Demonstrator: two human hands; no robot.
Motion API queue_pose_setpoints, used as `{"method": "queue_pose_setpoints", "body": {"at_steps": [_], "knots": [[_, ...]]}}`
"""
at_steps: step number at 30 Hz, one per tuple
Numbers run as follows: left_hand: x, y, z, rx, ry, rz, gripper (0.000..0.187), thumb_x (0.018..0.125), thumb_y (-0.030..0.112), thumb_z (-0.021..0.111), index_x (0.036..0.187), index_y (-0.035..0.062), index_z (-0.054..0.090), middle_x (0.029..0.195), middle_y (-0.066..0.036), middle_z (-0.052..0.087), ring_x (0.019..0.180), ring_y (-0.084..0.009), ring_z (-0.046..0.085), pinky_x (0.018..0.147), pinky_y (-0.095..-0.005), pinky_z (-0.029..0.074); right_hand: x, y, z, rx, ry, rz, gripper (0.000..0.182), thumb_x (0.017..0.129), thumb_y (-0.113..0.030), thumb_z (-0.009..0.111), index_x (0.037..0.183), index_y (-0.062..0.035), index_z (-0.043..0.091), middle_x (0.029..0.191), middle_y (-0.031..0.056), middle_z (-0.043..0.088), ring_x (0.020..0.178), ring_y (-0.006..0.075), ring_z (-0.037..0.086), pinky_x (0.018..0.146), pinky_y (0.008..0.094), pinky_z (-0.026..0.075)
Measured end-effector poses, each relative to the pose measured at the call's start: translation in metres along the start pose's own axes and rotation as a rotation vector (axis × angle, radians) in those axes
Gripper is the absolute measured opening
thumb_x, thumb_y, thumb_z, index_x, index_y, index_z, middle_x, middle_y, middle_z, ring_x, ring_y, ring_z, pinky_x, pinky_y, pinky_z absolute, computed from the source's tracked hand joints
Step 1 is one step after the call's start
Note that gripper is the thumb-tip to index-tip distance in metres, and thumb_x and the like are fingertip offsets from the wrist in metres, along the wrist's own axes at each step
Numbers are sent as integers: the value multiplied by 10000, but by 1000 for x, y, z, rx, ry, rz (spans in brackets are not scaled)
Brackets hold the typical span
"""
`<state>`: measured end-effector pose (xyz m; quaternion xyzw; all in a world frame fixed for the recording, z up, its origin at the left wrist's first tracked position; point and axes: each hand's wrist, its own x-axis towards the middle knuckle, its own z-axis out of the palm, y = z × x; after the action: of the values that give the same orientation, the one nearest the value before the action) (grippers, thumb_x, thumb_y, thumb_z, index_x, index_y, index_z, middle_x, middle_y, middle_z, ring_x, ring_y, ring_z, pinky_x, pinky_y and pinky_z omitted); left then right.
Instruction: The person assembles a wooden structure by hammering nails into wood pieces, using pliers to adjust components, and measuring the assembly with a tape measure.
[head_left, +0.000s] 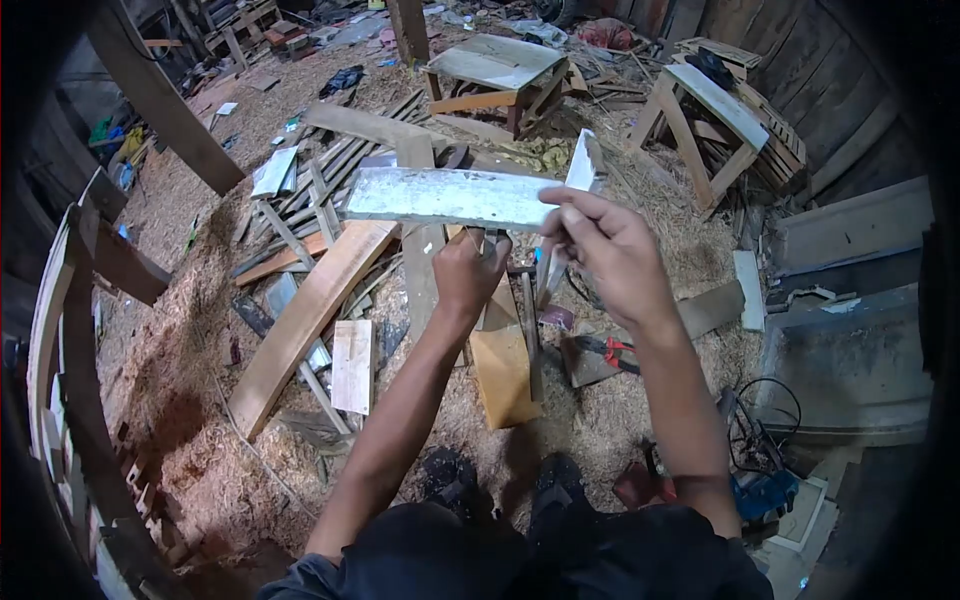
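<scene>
A long pale board lies across the upper middle of the frame, its long axis running nearly level from left to right, with a slight downward slant toward the right. Its whitish, dark-speckled face is turned up toward the camera; the right end reaches the fingers of the right hand.

The left forearm rises from the lower left, and the left hand is clenched just beneath the board's middle, knuckles up — a small dark piece shows at the top of the fist, but I cannot tell whether the hand grasps that or the board. The right forearm comes up from the lower right, the hand tilted inward with thumb and forefinger bent close together at the board's end; whether they pinch it, I cannot tell.

Below the left hand lies a yellow-orange piece, with a short light board to its left and a long brown plank slanting beyond that. Red-handled pliers rest right of centre, and a blue tool sits at lower right — beside a white-rimmed frame. Wood shavings cover much of the floor.
</scene>
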<state>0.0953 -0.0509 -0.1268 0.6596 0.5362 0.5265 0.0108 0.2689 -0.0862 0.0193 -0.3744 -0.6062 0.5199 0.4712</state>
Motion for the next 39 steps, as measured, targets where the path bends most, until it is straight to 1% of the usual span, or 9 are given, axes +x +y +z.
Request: {"method": "queue_pose_setpoints", "body": {"at_steps": [4, 8, 12, 13, 16, 20, 27, 32, 39], "knots": [[-4, -2, -2, 25, -71, -55, 289, 751, 212, 792, 934, 10, 698, 797, -208, 693, 736, -369, 695, 654, -406, 540, 18, 28, 29, -45, 72, -59, 205, 1038, -145, 510, 1134, 27, 566, 1087, 168, 706, 937, 116, 654, 792, 244, 505], [-2, 11, -11, -49, -265, -195, 367, 765, 334, 756, 981, 40, 717, 819, -204, 698, 753, -404, 680, 702, -472, 545, 55, 56, 38, -248, 108, -84, 179, 992, -115, 595, 1095, 28, 567, 972, 121, 698, 887, 116, 646, 758, 245, 511], [-15, 9, -2, -380, -165, -118, 420, 823, 240, 661, 1162, -5, 632, 1084, -221, 678, 1043, -398, 634, 920, -441, 487, 51, 58, 38, -248, 127, -119, 181, 944, -103, 665, 1031, 55, 652, 893, 67, 694, 820, 89, 642, 741, 234, 513], [-18, 7, -2, -532, -295, -250, 447, 875, 182, 626, 1271, -16, 564, 1231, -228, 615, 1159, -357, 586, 1005, -414, 433, 47, 56, 40, -295, 130, -120, 182, 936, -95, 673, 1025, 64, 671, 879, 63, 705, 807, 84, 649, 738, 233, 516], [-15, 11, -6, -742, -375, -357, 451, 902, 204, 601, 1295, -11, 550, 1254, -209, 608, 1179, -330, 572, 1029, -399, 416, 43, 45, 43, -378, 184, -155, 211, 935, -97, 677, 1064, 69, 687, 914, 79, 722, 829, 86, 660, 737, 230, 519], [-4, 14, -5, -482, -517, -500, 454, 928, 239, 568, 1313, -2, 544, 1280, -171, 604, 1223, -267, 543, 1054, -365, 393, 49, 38, 35, -403, 168, -185, 230, 930, -85, 681, 1113, 53, 699, 969, 102, 737, 862, 95, 670, 756, 232, 526], [-2, -10, 11, -663, -338, -478, 459, 893, 210, 626, 1294, -7, 564, 1279, -158, 619, 1185, -263, 584, 1028, -363, 431, 53, 66, 44, -487, 173, -381, 194, 925, -55, 681, 1090, 44, 709, 986, 92, 742, 890, 94, 672, 790, 242, 539], [-2, -17, 10, -624, -343, -450, 487, 920, 272, 619, 1317, -1, 552, 1285, -165, 606, 1180, -249, 572, 1038, -348, 411, 62, 69, 46, -388, 156, -312, 204, 904, -68, 711, 1077, 40, 715, 978, 106, 743, 880, 102, 680, 781, 249, 544], [-1, -27, 12, -649, -334, -561, 554, 828, 147, 692, 1309, -49, 500, 1263, -195, 590, 1163, -292, 585, 1019, -398, 437, 64, 61, 53, -433, 163, -283, 206, 901, -96, 720, 1061, 33, 724, 953, 96, 749, 852, 78, 672, 752, 243, 539]]}}
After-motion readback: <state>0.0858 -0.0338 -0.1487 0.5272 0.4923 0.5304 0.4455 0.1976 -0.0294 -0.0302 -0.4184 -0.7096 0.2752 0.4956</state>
